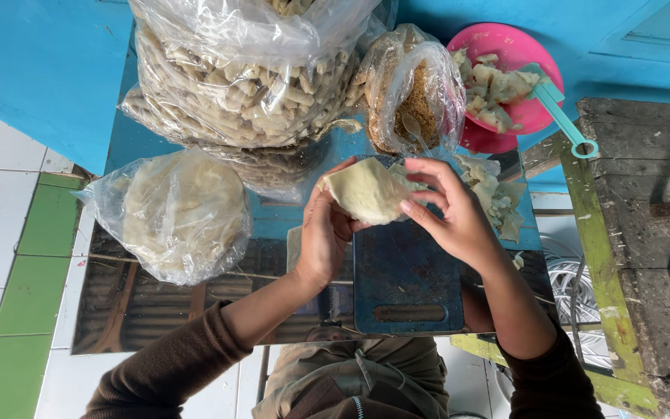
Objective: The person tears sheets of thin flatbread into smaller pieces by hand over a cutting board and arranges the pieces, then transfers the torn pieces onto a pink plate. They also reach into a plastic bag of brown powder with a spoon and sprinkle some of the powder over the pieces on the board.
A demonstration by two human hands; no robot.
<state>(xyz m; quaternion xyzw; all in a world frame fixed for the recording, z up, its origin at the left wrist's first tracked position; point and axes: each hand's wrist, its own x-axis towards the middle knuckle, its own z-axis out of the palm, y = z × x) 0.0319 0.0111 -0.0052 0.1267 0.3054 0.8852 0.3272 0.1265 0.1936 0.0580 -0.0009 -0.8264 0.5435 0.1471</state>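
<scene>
Both hands hold a pale, round dough wrapper [366, 190] above a dark blue cutting board [405, 287]. My left hand [323, 233] cups the wrapper from below and on its left side. My right hand [451, 213] pinches the wrapper's right edge with its fingertips. The wrapper is partly folded; I cannot see what lies inside it.
A shiny metal tabletop [172, 310] carries a clear bag of flat round wrappers [176, 213], a big bag of stick-shaped crackers [242, 77], a small bag of brown crumbs [416, 97], and folded pieces [498, 194]. A pink bowl [533, 46] holds more pieces and a teal scoop [564, 116]. A weathered wooden bench [645, 233] stands right.
</scene>
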